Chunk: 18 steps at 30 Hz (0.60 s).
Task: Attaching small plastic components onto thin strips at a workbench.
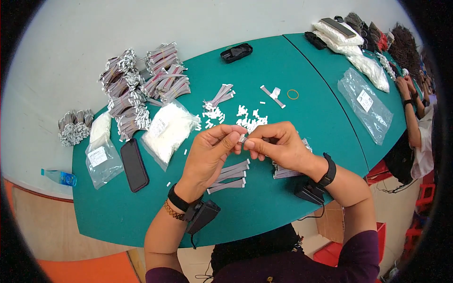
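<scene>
Above the green table, both hands meet fingertip to fingertip. My left hand [212, 153] pinches a small white connector [242, 138] between thumb and fingers. On its other side, the thumb and forefinger of my right hand [279, 144] close on the same piece; the fingers hide most of it, and whether a cable is attached cannot be seen. Just beyond lie loose white connectors [255, 124] in two small piles. A few grey ribbon cables [230, 181] with white ends lie below my hands. More ribbon cables [221, 96] lie fanned behind the piles.
Bundled ribbon cables [125, 92] are heaped at the left, beside a bag of white parts [169, 129]. A phone [134, 165] and a bottle [60, 177] are nearby. A black case [236, 53] and rubber band [293, 95] lie farther back. At right, another person [415, 122] works past a plastic bag [365, 106].
</scene>
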Each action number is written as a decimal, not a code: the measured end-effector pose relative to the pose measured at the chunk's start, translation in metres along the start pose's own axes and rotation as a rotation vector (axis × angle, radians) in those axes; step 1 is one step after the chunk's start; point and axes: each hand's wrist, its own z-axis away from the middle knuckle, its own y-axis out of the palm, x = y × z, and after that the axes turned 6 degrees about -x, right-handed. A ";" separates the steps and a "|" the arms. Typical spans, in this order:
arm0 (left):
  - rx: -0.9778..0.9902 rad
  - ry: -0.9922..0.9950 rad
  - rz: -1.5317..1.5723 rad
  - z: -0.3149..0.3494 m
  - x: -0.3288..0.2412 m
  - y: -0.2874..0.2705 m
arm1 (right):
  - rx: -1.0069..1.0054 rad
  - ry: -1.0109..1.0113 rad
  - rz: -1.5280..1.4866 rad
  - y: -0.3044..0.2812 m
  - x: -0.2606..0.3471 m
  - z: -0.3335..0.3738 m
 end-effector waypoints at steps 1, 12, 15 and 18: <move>0.000 0.000 0.000 0.000 0.000 0.000 | 0.000 0.000 0.000 0.000 0.000 0.000; 0.004 0.009 0.007 0.001 0.000 0.001 | -0.010 -0.004 -0.006 0.000 -0.001 0.000; 0.005 0.011 0.009 0.001 0.000 0.001 | -0.017 -0.010 -0.004 0.001 -0.001 0.001; 0.007 0.019 0.013 0.001 -0.001 0.002 | -0.027 -0.013 -0.021 0.001 -0.001 0.001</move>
